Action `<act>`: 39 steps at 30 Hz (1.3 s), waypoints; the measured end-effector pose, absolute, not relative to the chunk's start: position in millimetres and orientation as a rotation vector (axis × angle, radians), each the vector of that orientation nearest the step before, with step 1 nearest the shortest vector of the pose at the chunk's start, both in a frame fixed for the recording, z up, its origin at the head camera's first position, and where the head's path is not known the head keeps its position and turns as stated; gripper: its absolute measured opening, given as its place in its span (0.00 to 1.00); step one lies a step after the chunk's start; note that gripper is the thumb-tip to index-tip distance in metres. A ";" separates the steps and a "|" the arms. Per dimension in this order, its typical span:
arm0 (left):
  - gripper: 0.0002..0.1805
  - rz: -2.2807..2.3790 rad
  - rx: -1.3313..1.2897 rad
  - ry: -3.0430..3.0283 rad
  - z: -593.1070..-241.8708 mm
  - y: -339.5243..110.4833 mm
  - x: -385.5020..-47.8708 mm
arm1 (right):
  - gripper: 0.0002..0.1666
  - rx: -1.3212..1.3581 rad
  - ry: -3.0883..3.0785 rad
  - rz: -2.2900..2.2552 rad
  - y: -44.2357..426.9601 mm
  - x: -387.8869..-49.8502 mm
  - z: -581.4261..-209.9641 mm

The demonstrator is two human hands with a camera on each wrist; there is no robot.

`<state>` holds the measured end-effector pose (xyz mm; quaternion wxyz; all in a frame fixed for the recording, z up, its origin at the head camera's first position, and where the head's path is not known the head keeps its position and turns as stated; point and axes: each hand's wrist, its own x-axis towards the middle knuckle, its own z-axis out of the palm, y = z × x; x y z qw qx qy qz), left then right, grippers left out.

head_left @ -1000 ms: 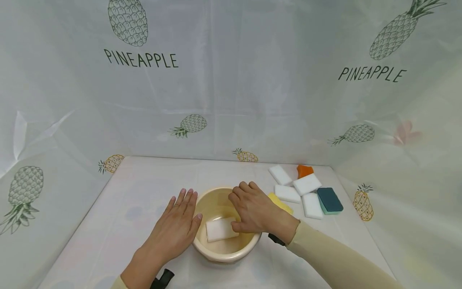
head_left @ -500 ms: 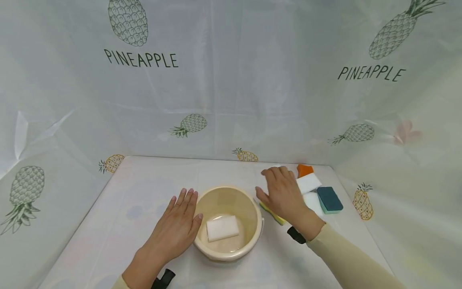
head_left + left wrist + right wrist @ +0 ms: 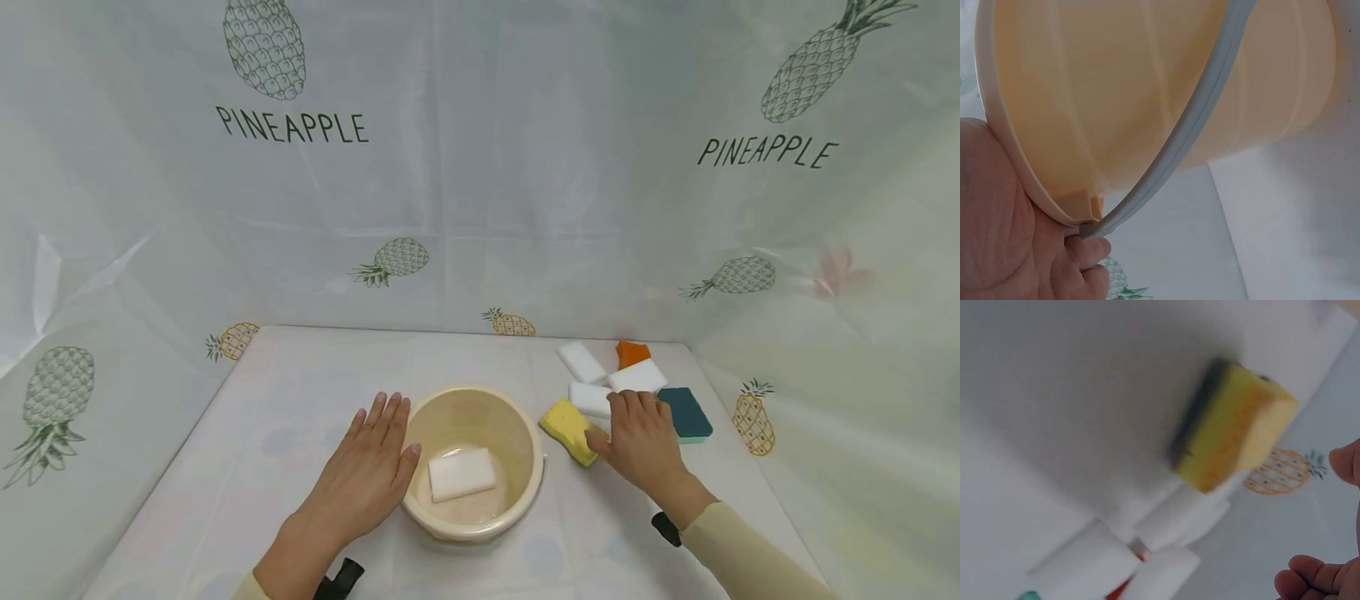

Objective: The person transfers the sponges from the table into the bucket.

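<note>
Left hand: is pressing its palm against the rim of the cream bucket (image 3: 465,421); this left hand (image 3: 367,475) is extending its fingers, straight in the head view, rather than clenching them.
Bucket: is standing upright on the table (image 3: 300,400), its open mouth facing up.
Handle: the grey handle (image 3: 1194,109) is curving across the bucket's outer wall in the left wrist view, its lower end lying just beside the fingers.
White block: a single white block (image 3: 462,475) is lying on the floor of the bucket.
Right hand: the right hand (image 3: 643,442) is hovering over the group of sponges with released fingers, the thumb standing well apart from them.
Yellow sponge: the yellow sponge (image 3: 567,427) is lying on the table between the bucket and the right hand, the thumb overlapping its edge in the head view; the right wrist view is showing a dark layer along one face.
White pieces: three white pieces (image 3: 636,377) are lying beyond the right hand.
Orange piece: an orange piece (image 3: 632,354) is peeking out behind them.
Teal sponge: a dark teal sponge (image 3: 686,414) is lying just right of the fingers.
Backdrop: a pineapple-printed sheet (image 3: 495,167) is hanging behind the table.
</note>
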<state>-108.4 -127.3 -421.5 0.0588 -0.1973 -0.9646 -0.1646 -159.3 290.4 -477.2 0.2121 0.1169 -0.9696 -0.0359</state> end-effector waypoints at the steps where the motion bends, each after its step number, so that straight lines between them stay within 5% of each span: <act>1: 0.36 -0.497 -0.600 -2.923 -422.5 -127.6 -108.9 | 0.45 0.324 -2.709 -0.109 291.5 -158.0 -481.7; 39: 0.37 -0.480 -0.600 -2.927 -425.4 -128.4 -110.7 | 0.35 0.388 -2.767 -0.132 290.1 -160.8 -517.6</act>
